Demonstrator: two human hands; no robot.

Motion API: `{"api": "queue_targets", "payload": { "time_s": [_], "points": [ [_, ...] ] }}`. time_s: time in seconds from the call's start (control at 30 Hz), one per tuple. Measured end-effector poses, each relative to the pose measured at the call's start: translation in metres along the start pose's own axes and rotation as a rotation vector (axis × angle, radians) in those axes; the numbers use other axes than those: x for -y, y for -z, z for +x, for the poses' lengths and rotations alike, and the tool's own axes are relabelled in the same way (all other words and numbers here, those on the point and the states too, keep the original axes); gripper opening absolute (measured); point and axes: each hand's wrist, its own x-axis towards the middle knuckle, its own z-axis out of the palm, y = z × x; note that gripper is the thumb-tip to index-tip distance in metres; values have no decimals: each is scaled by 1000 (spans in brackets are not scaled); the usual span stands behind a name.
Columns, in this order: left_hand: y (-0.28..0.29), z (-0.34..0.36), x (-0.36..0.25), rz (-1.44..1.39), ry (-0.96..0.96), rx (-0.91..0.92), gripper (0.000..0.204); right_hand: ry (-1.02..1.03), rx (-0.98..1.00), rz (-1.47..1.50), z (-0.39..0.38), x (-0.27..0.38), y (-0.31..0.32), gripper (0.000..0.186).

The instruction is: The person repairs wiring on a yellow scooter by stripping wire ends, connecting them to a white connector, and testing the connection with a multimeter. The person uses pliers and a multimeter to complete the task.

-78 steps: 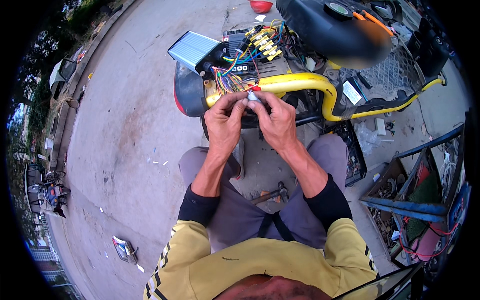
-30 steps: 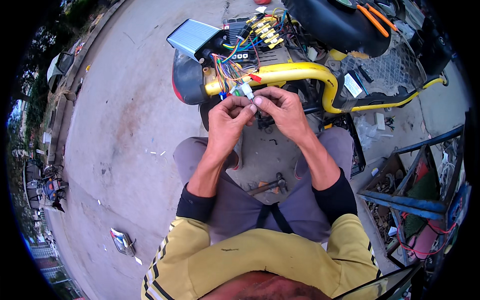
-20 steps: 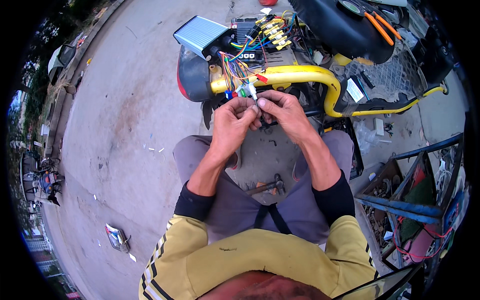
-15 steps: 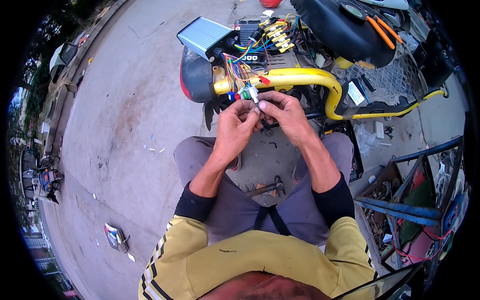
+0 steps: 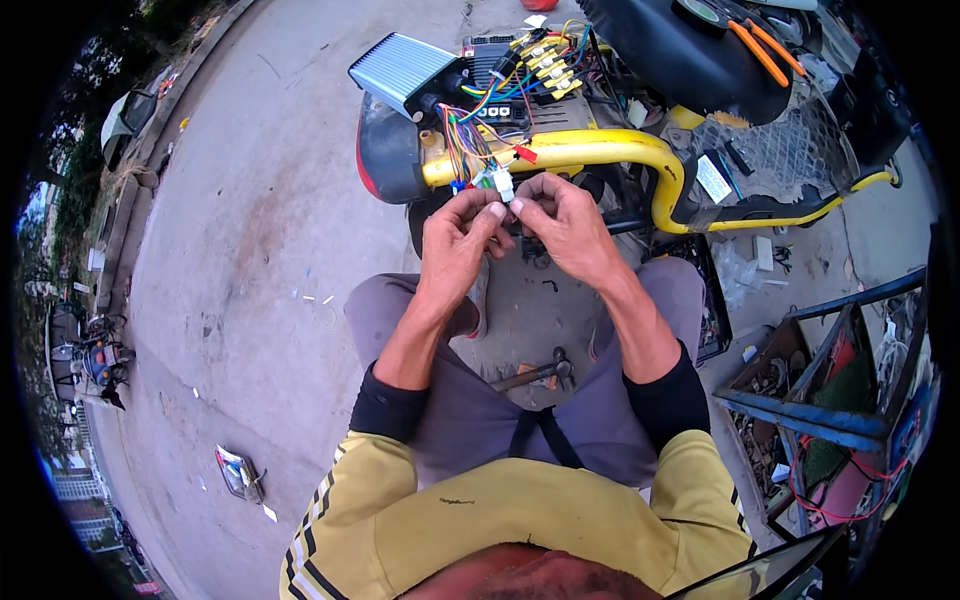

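Observation:
A white plastic wire connector (image 5: 503, 184) sits at the end of a bundle of thin coloured wires (image 5: 462, 140). My left hand (image 5: 460, 240) pinches at its lower end, thumb against the curled fingers. From the other side my right hand (image 5: 568, 232) closes thumb and forefinger on the same end. Any small wire between the fingertips is too small to make out. The bundle comes from a silver finned controller box (image 5: 408, 72) resting on the rear of a yellow-framed vehicle. A red connector (image 5: 525, 154) hangs beside the white one; blue and green ones partly show behind my left fingers.
The yellow frame tube (image 5: 600, 147) runs just beyond my hands. Yellow terminal lugs (image 5: 550, 68) stand behind it. Orange-handled pliers (image 5: 758, 52) lie on the black seat (image 5: 690, 70). A hammer (image 5: 530, 376) is on the ground between my feet, and a metal parts rack (image 5: 800, 415) stands at right.
My hands have drawn slightly apart at the fingertips, and the left has shifted a little left. The white connector has moved slightly left and up and shows more fully.

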Motion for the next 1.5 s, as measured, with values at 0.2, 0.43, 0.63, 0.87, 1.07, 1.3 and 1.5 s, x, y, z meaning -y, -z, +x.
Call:
{"api": "queue_targets", "payload": {
  "time_s": [0.2, 0.43, 0.63, 0.87, 1.07, 1.3, 1.5],
  "points": [
    [-3, 5, 3, -64, 18, 18, 16, 75, -15, -43, 0, -9, 2, 15],
    [4, 9, 8, -143, 84, 89, 16, 49, 82, -53, 2, 0, 10, 13],
    [5, 8, 2, -240, 156, 184, 20, -17, 152, 190, 2, 5, 15, 14],
    [7, 6, -5, -126, 110, 142, 11, -4, 121, 198, 4, -3, 16, 14],
    [15, 9, -3, -159, 156, 187, 8, -14, 111, 167, 3, 0, 14, 16],
    [13, 9, -4, 102, 113, 130, 12, 145, 42, -242, 0, -2, 8, 15],
    [8, 7, -3, 200, 66, 85, 14, -17, 79, -87, 3, -2, 7, 18]
  ]
}}
